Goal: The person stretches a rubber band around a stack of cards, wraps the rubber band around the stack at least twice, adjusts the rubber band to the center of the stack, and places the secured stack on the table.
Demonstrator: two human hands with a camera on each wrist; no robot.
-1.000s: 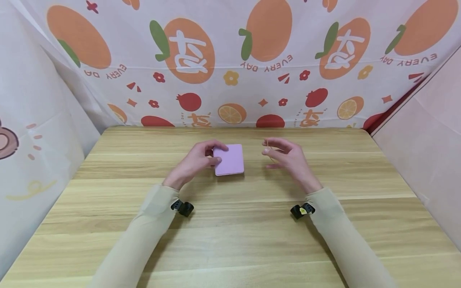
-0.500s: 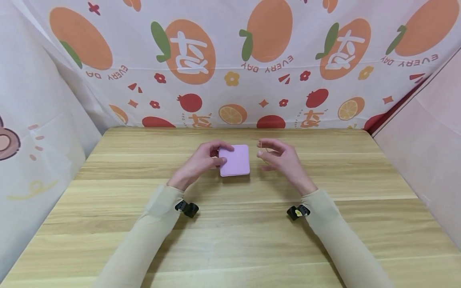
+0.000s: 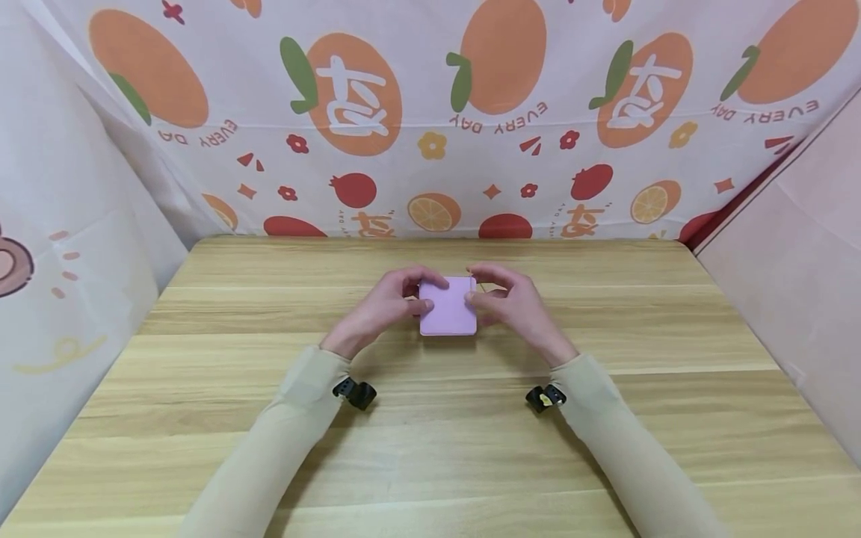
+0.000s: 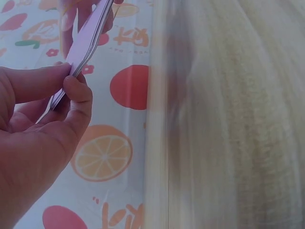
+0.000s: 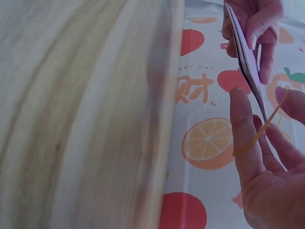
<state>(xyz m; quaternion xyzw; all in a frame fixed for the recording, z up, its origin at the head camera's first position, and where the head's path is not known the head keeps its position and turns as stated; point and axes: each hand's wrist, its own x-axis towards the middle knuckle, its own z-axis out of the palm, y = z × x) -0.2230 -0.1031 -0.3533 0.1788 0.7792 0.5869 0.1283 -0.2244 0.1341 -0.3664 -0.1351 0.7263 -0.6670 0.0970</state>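
Note:
A thin stack of square purple cards (image 3: 448, 310) is tilted up above the wooden table. My left hand (image 3: 386, 302) pinches its left edge between thumb and fingers; in the left wrist view, layered edges of the stack (image 4: 90, 47) show. At the opposite edge is my right hand (image 3: 514, 302), its thumb tip overlapping the stack's right side in the head view. A thin tan rubber band (image 5: 259, 136) is stretched between the thumb and a finger of my right hand (image 5: 274, 191). Part of the band lies hidden behind the fingers.
The wooden table (image 3: 430, 448) spreads out on all sides of the hands. A white cloth (image 3: 430, 97) printed with fruit hangs behind its far edge, and pale cloths flank both sides. Each wrist wears a small black camera (image 3: 359, 394).
The left hand has moved right with the stack of cards. The right hand, carrying the stretched rubber band, has come left until its thumb and fingers meet the stack's right edge.

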